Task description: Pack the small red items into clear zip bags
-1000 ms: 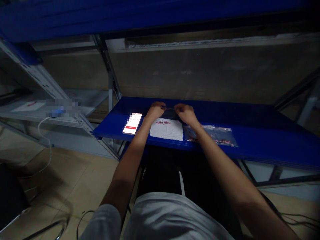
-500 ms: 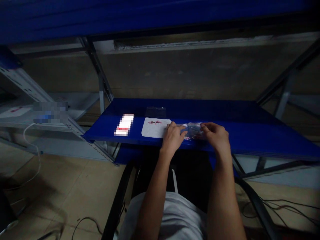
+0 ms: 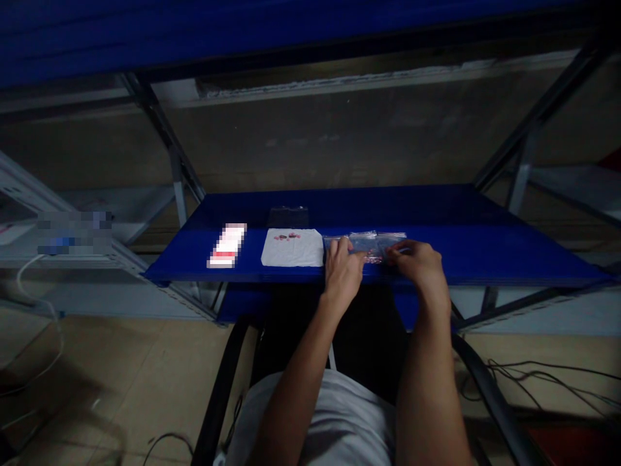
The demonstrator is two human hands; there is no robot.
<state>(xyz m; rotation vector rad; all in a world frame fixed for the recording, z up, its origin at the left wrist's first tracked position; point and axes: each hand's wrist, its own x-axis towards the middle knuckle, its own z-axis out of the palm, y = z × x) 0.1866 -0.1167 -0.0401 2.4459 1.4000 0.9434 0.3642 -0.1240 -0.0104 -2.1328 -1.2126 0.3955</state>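
Clear zip bags (image 3: 363, 242) lie flat on the blue shelf (image 3: 490, 252), their seal edges toward the back. Small pinkish-red pieces (image 3: 373, 257) show at the front of the bags, between my hands. My left hand (image 3: 341, 270) rests on the left part of the bags, thumb and fingers apart. Over the right part, my right hand (image 3: 421, 264) has its thumb and fingertips pinched together; whatever is between them is too small or hidden to make out. Just left of my left hand lies a white sheet (image 3: 294, 254) with several pink and dark pieces (image 3: 287, 237) near its back edge.
A lit, blurred-out phone-like rectangle (image 3: 227, 246) lies on the left of the shelf. Another clear bag (image 3: 288, 217) lies behind the white sheet. Metal posts (image 3: 177, 175) frame the sides, and an upper blue shelf (image 3: 291, 39) hangs overhead. Dark cables (image 3: 528, 382) trail at right.
My right fingertips have moved from the bag's upper right corner down toward the front. More of the bags and the reddish pieces now show. The camera view has shifted slightly.
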